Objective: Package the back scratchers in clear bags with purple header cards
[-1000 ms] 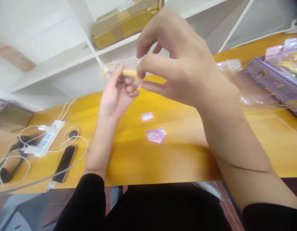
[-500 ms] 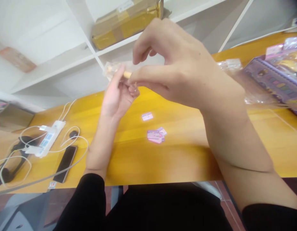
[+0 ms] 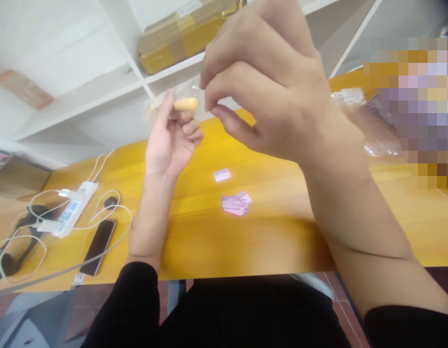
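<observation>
Raised over the table, my left hand (image 3: 173, 140) grips a clear plastic bag (image 3: 197, 89) with its thumb on top. A yellow rod-shaped piece with a rounded end (image 3: 186, 104) shows through the film; the rest of it lies behind the thumb. My right hand (image 3: 267, 87) is closed in a pinch at the right end of the bag, its fingertips at the film. Below both hands, several small purple and pink printed cards (image 3: 234, 205) lie in a loose pile on the table, and one more card (image 3: 222, 175) sits apart behind them.
To the left are a white power strip (image 3: 73, 210) with cables, a dark phone (image 3: 98, 247) and black headphones (image 3: 31, 241). Clear packaging (image 3: 381, 145) lies at the right beside a pixelated area. A cardboard box (image 3: 184, 36) stands on the white shelf behind.
My left hand has shifted slightly left, and more of the yellow piece shows. My right hand has risen, its fingers now closed together at the bag's end, which is stretched between the hands.
</observation>
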A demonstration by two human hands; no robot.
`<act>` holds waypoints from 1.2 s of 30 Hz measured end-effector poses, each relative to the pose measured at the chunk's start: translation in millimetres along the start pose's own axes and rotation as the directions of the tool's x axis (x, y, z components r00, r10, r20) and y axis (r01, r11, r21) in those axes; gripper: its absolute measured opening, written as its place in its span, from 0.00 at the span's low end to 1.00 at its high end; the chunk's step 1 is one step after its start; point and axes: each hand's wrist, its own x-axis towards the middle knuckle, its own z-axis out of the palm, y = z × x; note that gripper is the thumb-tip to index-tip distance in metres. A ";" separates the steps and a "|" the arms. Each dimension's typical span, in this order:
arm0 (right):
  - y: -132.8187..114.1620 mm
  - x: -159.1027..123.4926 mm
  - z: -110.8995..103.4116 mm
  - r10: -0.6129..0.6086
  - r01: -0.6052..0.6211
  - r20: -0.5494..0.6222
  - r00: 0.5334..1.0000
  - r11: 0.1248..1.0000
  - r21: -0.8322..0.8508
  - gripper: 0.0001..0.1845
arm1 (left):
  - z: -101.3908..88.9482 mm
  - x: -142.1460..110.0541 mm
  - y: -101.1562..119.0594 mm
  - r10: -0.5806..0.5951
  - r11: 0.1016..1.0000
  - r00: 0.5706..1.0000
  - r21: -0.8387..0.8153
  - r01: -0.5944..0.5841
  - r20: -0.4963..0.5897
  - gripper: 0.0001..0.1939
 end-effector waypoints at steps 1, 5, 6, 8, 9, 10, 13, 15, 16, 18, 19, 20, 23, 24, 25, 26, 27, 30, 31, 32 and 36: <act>0.0 -0.2 0.8 -0.024 0.024 -0.022 0.999 0.999 0.025 0.18 | 2.4 -2.3 0.1 -0.017 0.999 1.000 -0.034 0.017 0.007 0.28; 0.6 -1.1 5.5 -0.038 0.044 -0.070 0.997 0.995 0.092 0.15 | 6.7 -6.8 -1.9 -0.068 0.996 0.996 -0.053 0.071 0.058 0.26; 0.8 -1.3 6.3 -0.035 0.043 -0.081 0.996 0.995 0.093 0.17 | 6.8 -6.8 -2.7 -0.079 0.996 0.995 -0.037 0.082 0.059 0.26; 1.2 -2.0 6.6 -0.049 0.057 -0.092 0.995 0.994 0.090 0.20 | 6.3 -6.5 -5.0 -0.091 0.996 0.995 -0.006 0.091 0.038 0.28; 1.2 -2.6 6.2 -0.065 0.074 -0.099 0.993 0.993 0.096 0.21 | 5.6 -6.3 -6.4 -0.083 0.997 0.996 0.010 0.082 0.022 0.29; 1.1 -3.3 5.6 -0.077 0.089 -0.109 0.991 0.990 0.105 0.21 | 4.5 -6.0 -8.0 -0.068 0.997 0.998 0.032 0.067 0.010 0.29; 0.3 -5.1 4.0 -0.093 0.112 -0.137 0.986 0.984 0.139 0.20 | -1.0 -5.6 -13.5 -0.020 0.995 0.998 0.102 0.014 0.059 0.28; -0.9 -5.7 3.7 -0.055 0.076 -0.123 0.991 0.983 0.169 0.21 | -5.3 -5.3 -17.1 0.002 0.992 0.990 0.125 -0.020 0.142 0.26; -1.7 -5.8 3.7 -0.017 0.036 -0.099 0.995 0.980 0.196 0.21 | -7.1 -5.0 -18.7 0.013 0.991 0.984 0.131 -0.037 0.177 0.24; -3.6 -6.0 3.4 0.078 -0.071 -0.017 0.997 0.963 0.258 0.18 | -9.8 -4.3 -21.1 0.045 0.986 0.975 0.146 -0.078 0.217 0.21; -4.4 -6.2 3.1 0.122 -0.124 0.024 0.992 0.951 0.283 0.15 | -10.6 -3.8 -21.9 0.063 0.983 0.972 0.156 -0.101 0.228 0.19; -5.1 -6.4 2.8 0.156 -0.165 0.054 0.986 0.939 0.301 0.12 | -11.2 -3.5 -22.4 0.083 0.978 0.968 0.165 -0.124 0.235 0.17; -5.0 -6.7 1.3 0.208 -0.229 0.100 0.973 0.923 0.310 0.07 | -11.8 -3.7 -23.0 0.117 0.964 0.960 0.203 -0.171 0.254 0.17; -4.3 -6.5 0.6 0.213 -0.238 0.111 0.971 0.922 0.305 0.06 | -12.0 -4.3 -23.1 0.119 0.958 0.959 0.224 -0.179 0.256 0.18; -3.4 -6.1 -0.3 0.216 -0.245 0.128 0.968 0.921 0.302 0.05 | -12.2 -5.0 -23.2 0.119 0.950 0.959 0.251 -0.185 0.256 0.19; -2.4 -5.7 -1.3 0.221 -0.257 0.147 0.964 0.918 0.303 0.04 | -12.5 -5.8 -23.5 0.116 0.941 0.958 0.280 -0.190 0.263 0.20; -1.3 -5.4 -2.4 0.229 -0.270 0.164 0.960 0.910 0.314 0.02 | -13.0 -6.4 -24.0 0.110 0.932 0.954 0.304 -0.197 0.280 0.20; 1.2 -5.5 -6.2 0.261 -0.313 0.185 0.948 0.872 0.377 0.04 | -15.3 -6.9 -26.0 0.092 0.907 0.937 0.359 -0.218 0.336 0.23; 1.8 -6.1 -7.3 0.270 -0.320 0.175 0.947 0.858 0.403 0.05 | -16.2 -6.7 -26.7 0.090 0.900 0.936 0.376 -0.223 0.339 0.24; 2.4 -6.9 -8.0 0.279 -0.322 0.163 0.947 0.845 0.427 0.06 | -16.9 -6.6 -27.2 0.089 0.892 0.939 0.394 -0.223 0.331 0.25; 5.1 -10.3 -7.2 0.305 -0.327 0.131 0.943 0.782 0.530 0.07 | -16.4 -8.5 -28.0 0.088 0.876 0.945 0.427 -0.225 0.316 0.25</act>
